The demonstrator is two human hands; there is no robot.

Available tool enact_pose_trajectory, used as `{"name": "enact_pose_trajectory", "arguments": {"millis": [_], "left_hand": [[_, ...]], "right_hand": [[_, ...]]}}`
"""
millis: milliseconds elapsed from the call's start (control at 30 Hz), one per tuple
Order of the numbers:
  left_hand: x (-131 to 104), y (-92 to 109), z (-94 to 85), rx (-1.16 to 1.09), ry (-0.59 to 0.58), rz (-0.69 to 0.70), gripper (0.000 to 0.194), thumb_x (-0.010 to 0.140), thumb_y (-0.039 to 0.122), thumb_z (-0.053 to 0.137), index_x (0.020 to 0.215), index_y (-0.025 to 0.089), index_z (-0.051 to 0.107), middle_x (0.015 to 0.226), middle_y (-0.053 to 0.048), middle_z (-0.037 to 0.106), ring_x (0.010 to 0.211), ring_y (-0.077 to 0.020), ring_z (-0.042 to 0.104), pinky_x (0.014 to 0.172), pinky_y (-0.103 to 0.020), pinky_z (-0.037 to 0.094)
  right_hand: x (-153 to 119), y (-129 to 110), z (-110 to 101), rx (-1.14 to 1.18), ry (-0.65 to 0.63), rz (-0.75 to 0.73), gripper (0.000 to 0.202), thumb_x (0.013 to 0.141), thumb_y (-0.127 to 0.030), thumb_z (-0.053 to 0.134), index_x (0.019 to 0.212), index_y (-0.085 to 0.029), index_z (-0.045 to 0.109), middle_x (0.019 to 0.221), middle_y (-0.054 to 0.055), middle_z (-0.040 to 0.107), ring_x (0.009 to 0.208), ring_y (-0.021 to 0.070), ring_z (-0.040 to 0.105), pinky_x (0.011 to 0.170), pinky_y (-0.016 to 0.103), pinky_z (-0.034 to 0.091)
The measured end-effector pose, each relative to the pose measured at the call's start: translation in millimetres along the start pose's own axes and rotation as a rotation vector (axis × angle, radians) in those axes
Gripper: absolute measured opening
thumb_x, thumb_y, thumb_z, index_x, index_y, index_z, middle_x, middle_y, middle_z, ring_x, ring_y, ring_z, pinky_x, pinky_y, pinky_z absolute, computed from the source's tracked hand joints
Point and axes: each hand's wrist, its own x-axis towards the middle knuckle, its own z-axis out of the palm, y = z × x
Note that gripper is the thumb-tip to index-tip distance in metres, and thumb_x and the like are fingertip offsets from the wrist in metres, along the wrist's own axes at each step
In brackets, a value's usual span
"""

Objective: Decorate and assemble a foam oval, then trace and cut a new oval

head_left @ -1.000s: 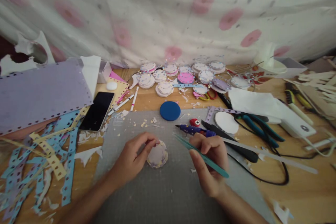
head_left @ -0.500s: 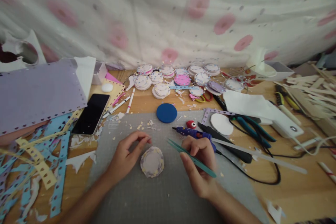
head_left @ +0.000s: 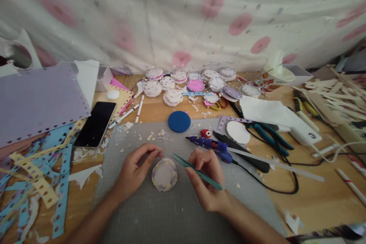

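A pale cloth [head_left: 128, 11] with pink floral marks hangs at the rear, well beyond all fingers. The wooden table [head_left: 154, 108] extends below and around both hands; upon it, directly beneath the fingers, lies a grey mat [head_left: 171, 217]. A lilac sheet [head_left: 40, 101] with a punched edge sits well to the left of the left fingers. A cluster of trimmed paper rounds [head_left: 173, 98] stands well beyond the fingertips. The left hand [head_left: 130, 173] has thumb and forefinger tips brought together; whether a small piece lies between them cannot be determined. The right hand [head_left: 210, 196] is positioned opposite, palm inward. A blue glue gun [head_left: 211, 145] rests just beyond the right fingers. A phone [head_left: 96, 124] lies to the left of the left fingers and farther out. The edge-trimmed disc [head_left: 164, 174] lies flat on the mat between the two hands, just beside the left fingertips. A plain white disc [head_left: 238, 132] lies beyond and right of the right fingers; a blue disc [head_left: 179, 121] lies ahead, between both sets. Teal tweezers [head_left: 211, 181] are clamped by the right thumb and fingers, tips directed toward the left fingertips. Small paper scraps [head_left: 151, 136] are scattered just beyond the left fingers.
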Motion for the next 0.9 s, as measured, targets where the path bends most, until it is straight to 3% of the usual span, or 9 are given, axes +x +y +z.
{"name": "enact_pose_trajectory", "arguments": {"millis": [900], "left_hand": [[-2.0,-7.2,-2.1,0.04,0.014,0.024,0.016,0.09,0.031,0.054,0.088,0.021,0.065,0.083,-0.002,0.068,0.08,-0.0164,0.065,0.077,-0.026,0.052]], "right_hand": [[-2.4,4.5,0.4,-0.055,-0.008,-0.003,0.013,0.089,-0.015,0.046,0.085,-0.023,0.036,0.071,-0.002,0.043,0.062,0.0136,0.041,0.056,0.027,0.035]]}}
